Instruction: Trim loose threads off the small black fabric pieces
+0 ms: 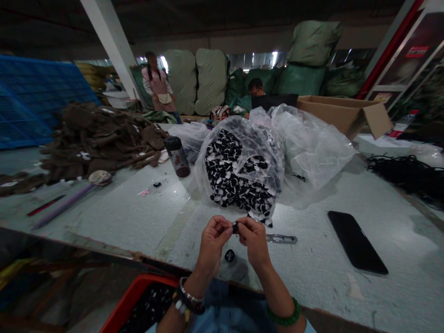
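A small black piece (235,227) is pinched between the closely drawn fingers of the left hand (213,240) and the right hand (255,240), above a pale counter (132,208) bearing a plastic bag (239,122) of black-and-white pieces (224,162), a phone (357,241) and a loose dark piece (229,255).

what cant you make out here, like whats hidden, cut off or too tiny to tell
Head view: the full shape of the small black piece, partly covered by the left hand and right hand.
Head view: one end of the silvery tool, hidden behind the right hand.
Head view: the whole red bin, cut off by the bottom edge.
Head view: the inside of the cardboard box, hidden by its near wall.
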